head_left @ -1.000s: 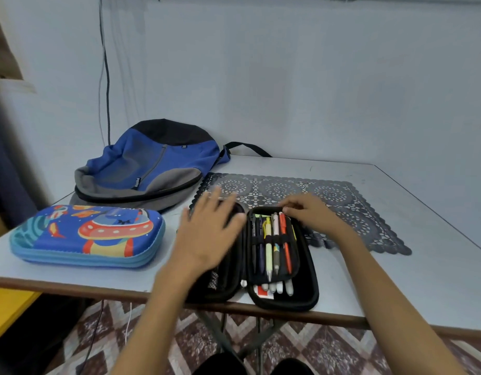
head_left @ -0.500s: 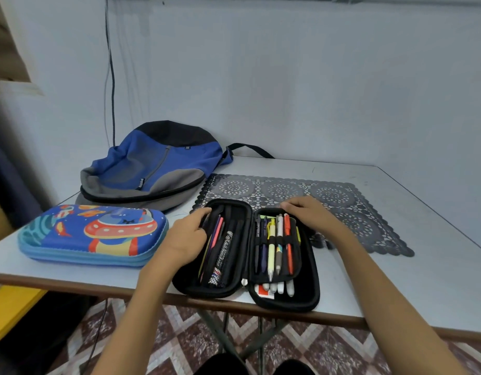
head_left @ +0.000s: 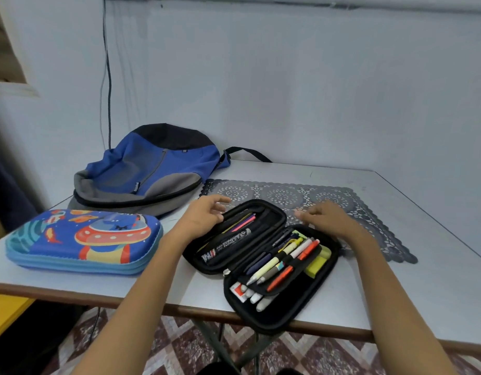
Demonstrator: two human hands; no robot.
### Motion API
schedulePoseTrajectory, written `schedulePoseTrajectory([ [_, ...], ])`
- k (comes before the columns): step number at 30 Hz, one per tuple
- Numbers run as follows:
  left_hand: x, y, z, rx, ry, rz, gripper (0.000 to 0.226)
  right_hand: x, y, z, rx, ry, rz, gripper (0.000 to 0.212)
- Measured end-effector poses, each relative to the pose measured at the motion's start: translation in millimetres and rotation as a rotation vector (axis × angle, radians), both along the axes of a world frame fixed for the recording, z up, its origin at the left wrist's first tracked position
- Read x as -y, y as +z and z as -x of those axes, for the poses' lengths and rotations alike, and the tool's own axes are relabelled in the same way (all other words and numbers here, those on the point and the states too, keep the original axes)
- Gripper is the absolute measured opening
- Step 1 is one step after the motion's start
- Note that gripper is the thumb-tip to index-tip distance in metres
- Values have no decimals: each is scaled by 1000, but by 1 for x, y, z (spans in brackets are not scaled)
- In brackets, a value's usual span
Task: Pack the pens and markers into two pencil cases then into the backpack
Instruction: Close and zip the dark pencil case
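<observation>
Two hands spread, empty: left hand (head_left: pixel 204 215), right hand (head_left: pixel 328 219) over open black pencil case (head_left: pixel 263 266).

a plain room in a home: bare pale-blue painted walls (head_left: pixel 315 90), a cable (head_left: pixel 108 77) hanging down the corner, patterned tile floor (head_left: pixel 180 345), and a folding table (head_left: pixel 423 266) with a lace placemat (head_left: pixel 369 212) just beyond the fingers.

Between our left hand (head_left: pixel 200 215) and right hand (head_left: pixel 327 219) the open black pencil case (head_left: pixel 261 266) blocks the way. Left of our left hand, the spaceship pencil case (head_left: pixel 82 239) and backpack (head_left: pixel 150 171) crowd in. Right of our right hand, bare table (head_left: pixel 436 280) lies open.
</observation>
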State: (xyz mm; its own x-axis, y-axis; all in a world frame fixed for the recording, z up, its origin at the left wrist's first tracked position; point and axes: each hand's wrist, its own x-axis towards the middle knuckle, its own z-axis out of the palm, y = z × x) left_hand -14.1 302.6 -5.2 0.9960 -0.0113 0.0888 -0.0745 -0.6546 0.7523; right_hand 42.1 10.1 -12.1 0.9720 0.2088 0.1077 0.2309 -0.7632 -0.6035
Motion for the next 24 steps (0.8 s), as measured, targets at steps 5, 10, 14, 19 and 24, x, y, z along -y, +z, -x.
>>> schedulePoseTrajectory([
  [5,-7,3,26,147,112,165,40,2,2,1,6,36,-66,46],
  [10,21,-12,99,207,341,820,51,-18,0,-1,25,119,-141,52],
  [14,50,-33,125,186,387,1163,74,-23,-1,0,-13,145,-164,50],
  [19,66,-25,105,218,450,1260,64,-21,-3,4,-8,100,-209,47],
  [24,49,-14,67,182,445,1241,54,-14,-1,4,-61,-25,-238,36],
])
